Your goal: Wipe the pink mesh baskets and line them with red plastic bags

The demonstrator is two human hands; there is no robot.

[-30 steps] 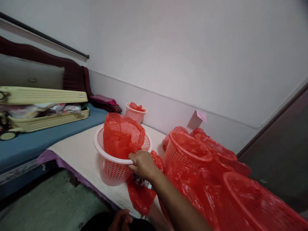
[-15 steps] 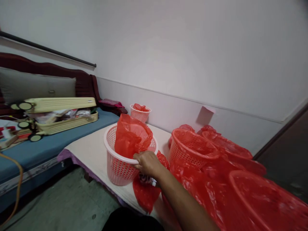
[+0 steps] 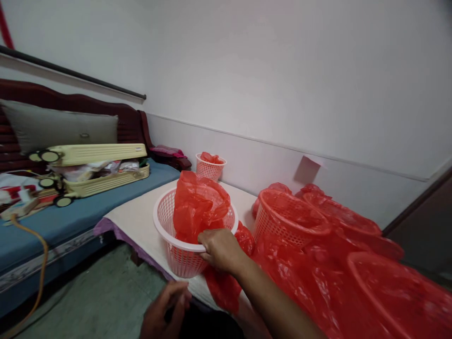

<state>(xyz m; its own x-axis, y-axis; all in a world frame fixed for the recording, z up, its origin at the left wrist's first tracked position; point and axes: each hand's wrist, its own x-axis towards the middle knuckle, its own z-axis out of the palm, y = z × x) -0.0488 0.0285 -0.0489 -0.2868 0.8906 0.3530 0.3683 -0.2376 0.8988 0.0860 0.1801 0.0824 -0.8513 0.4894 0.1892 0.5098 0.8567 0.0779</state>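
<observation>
A white-pink perforated plastic basket (image 3: 163, 228) stands on the cream-covered table (image 3: 136, 214), with a crumpled red plastic bag (image 3: 197, 207) sticking up inside it. My right hand (image 3: 221, 249) is closed on the basket's near right rim, thumb inside and fingers curled outside. Low in the view, just short of the table edge, my left hand (image 3: 165, 308) has its thumb and fingers apart and holds nothing. More red plastic bag (image 3: 224, 289) lies beside the basket under my right forearm.
Several baskets (image 3: 282, 219) wrapped in red bags crowd the right side. Another basket (image 3: 211, 169) with a red bag stands by the wall. Left, a half-open yellow suitcase (image 3: 109, 183) lies on a blue bed (image 3: 158, 175), near an orange cable (image 3: 44, 263).
My left hand has come into view from below. My right hand keeps its hold on the rim, and the basket leans slightly more toward me. The view has shifted a little left.
</observation>
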